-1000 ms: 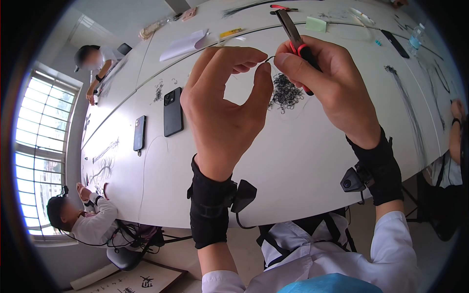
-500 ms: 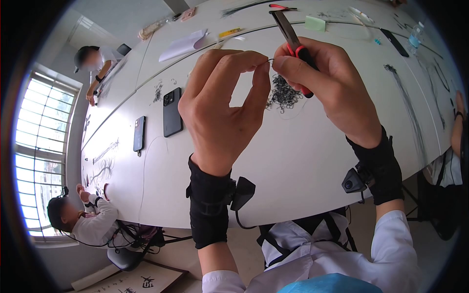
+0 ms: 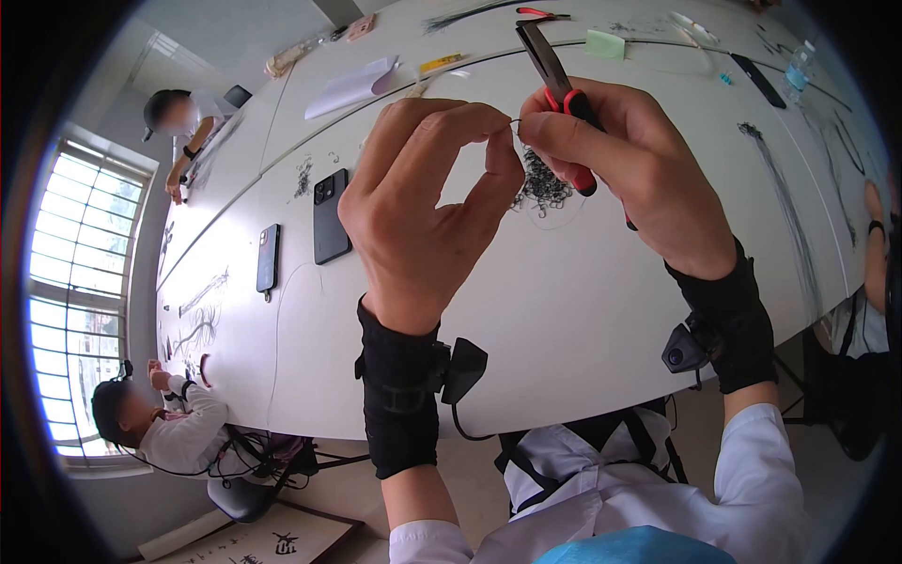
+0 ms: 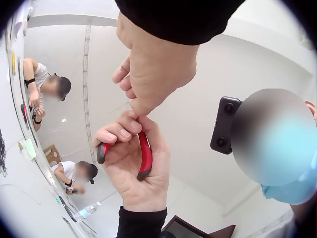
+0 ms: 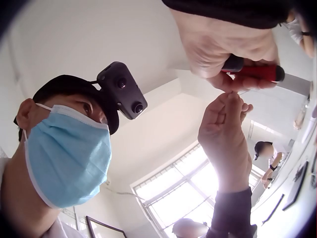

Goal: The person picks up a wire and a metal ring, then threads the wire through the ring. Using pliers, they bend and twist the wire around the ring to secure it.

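In the head view my left hand (image 3: 413, 211) pinches a short, thin dark wire (image 3: 516, 122) between thumb and forefinger. My right hand (image 3: 629, 164) meets it there, its thumb tip right at the wire's other end. That same hand grips pliers (image 3: 547, 66) with red and black handles, their dark metal nose pointing up and away from the wire. The left wrist view shows a pliers handle (image 4: 145, 156) lying across the right palm, under curled fingers. Just behind the fingertips a pile of small bent wire pieces (image 3: 547, 193) lies on the white table (image 3: 526, 310).
Two phones, one larger (image 3: 331, 216) and one smaller (image 3: 269, 258), lie left of my left hand. Further back are white paper (image 3: 349, 87), a green note (image 3: 605, 44) and a second pair of pliers (image 3: 540, 14). A water bottle (image 3: 799, 70) stands at right. Other people sit around the table.
Both hands have shifted slightly left and down, with the fingertips still close together around the wire. The pliers have moved a little left along with the right hand.
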Motion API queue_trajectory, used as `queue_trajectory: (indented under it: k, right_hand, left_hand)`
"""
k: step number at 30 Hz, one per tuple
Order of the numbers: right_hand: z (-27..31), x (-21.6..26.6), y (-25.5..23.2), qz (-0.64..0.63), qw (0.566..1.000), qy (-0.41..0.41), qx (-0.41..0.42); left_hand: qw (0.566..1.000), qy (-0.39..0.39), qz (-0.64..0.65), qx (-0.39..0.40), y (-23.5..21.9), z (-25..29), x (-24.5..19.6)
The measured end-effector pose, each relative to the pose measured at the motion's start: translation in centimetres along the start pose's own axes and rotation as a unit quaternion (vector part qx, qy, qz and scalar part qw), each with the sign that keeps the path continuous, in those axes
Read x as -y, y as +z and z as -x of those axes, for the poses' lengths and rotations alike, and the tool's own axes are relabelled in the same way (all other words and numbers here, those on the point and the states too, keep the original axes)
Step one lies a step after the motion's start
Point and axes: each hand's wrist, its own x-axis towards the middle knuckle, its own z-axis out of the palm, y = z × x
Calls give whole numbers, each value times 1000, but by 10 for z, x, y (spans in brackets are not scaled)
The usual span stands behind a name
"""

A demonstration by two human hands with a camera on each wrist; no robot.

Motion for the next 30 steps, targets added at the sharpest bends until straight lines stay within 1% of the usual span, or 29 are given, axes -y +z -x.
queue_trajectory:
  k: [2, 5, 8, 11, 14, 17, 20, 23, 26, 29, 30]
  right_hand:
    - [-1, -2, -1, 6, 1000, -12, 4]
    - [-1, -1, 0, 16, 999, -22, -18]
    - [-1, -4, 1, 33, 998, -44, -33]
    - [-4, -9, -1, 75, 993, -87, -37]
    - [-5, -11, 0, 88, 989, -112, -41]
    - [-2, -1, -1, 118, 989, -87, -26]
    - [-3, -3, 0, 145, 982, -122, -30]
    - [-4, -7, 1, 159, 973, -162, -31]
    - [-6, -9, 1, 165, 966, -195, -39]
    - [-5, -8, 0, 236, 945, -220, -53]
    - [-5, -8, 1, 242, 941, -231, -58]
  left_hand:
    - [1000, 6, 5, 0, 1, 1, 3]
    - [999, 10, 26, -46, 8, -1, 8]
    - [999, -17, 36, -36, 6, -3, 6]
    - [999, -13, 38, -24, 4, -3, 7]
    - [998, -18, 64, -22, 5, -1, 12]
    - [996, -33, 80, -21, 3, -3, 10]
    - [993, -52, 103, -32, 4, -3, 10]
    - [987, -77, 140, -25, 4, -2, 9]
    - [982, -79, 169, -17, 4, 0, 11]
    - [978, -95, 185, -22, 3, -1, 8]
    - [977, -97, 188, -29, 2, -2, 7]
